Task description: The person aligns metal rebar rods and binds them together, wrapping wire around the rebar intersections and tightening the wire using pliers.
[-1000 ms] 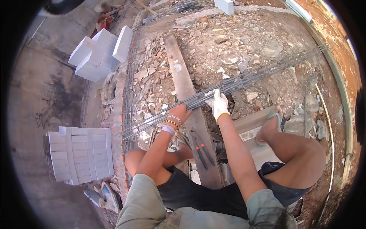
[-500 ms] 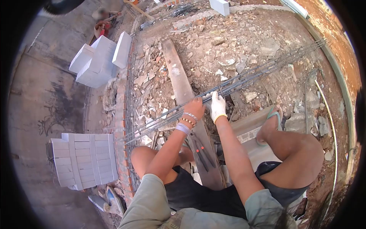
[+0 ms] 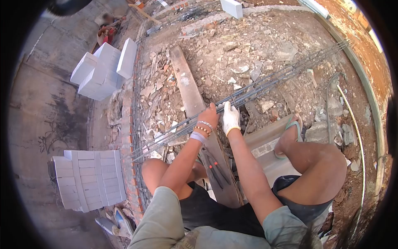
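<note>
A long bundle of thin steel rebar (image 3: 273, 83) runs diagonally in front of me, across a wooden plank (image 3: 187, 85). My left hand (image 3: 208, 116), bare with bracelets at the wrist, is closed around the bars over the plank. Just to its right, my right hand (image 3: 231, 117) wears a white knitted glove and is closed at the bars too; its fingertips are partly hidden. Small cross pieces of steel show near the gloved fingers. Pincers with dark handles and red marks (image 3: 214, 167) lie on the plank below my hands, between my legs.
Broken rubble (image 3: 224, 54) covers the ground. White blocks are stacked at the left (image 3: 89, 178) and upper left (image 3: 101, 72), beside a low brick edge (image 3: 134, 103). A pale hose (image 3: 354, 120) lies at right. Another person (image 3: 107, 31) crouches at the far upper left.
The view has shifted slightly, so the scene sits a little further left. My gloved right hand has turned slightly at the bars. Both hands stay at the same part of the rebar.
</note>
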Available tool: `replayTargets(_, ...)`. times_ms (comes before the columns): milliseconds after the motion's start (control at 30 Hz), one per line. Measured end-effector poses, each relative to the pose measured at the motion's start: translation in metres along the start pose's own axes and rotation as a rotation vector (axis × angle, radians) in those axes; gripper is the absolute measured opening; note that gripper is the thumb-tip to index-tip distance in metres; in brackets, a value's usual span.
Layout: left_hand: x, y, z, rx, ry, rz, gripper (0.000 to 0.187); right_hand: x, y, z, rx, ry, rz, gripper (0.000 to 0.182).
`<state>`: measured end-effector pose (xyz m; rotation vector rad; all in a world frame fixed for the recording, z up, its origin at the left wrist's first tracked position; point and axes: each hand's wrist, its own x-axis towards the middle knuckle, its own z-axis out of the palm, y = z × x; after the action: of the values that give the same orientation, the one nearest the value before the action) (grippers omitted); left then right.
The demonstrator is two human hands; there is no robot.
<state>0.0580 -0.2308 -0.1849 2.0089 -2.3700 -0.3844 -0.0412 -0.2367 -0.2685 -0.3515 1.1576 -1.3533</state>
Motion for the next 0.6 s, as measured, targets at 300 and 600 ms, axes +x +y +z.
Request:
replayTargets(300, -0.019, 0.002, 0.028, 0.046, 0.209, -0.103, 0.044, -0.001, -0.005, 0.001, 0.043, 0.002, 0.076, 0.034)
replayTargets(600, -0.020, -0.009, 0.033, 0.081, 0.223, -0.102, 0.043, -0.014, -0.019, 0.011, 0.243, -0.010, 0.132, 0.024)
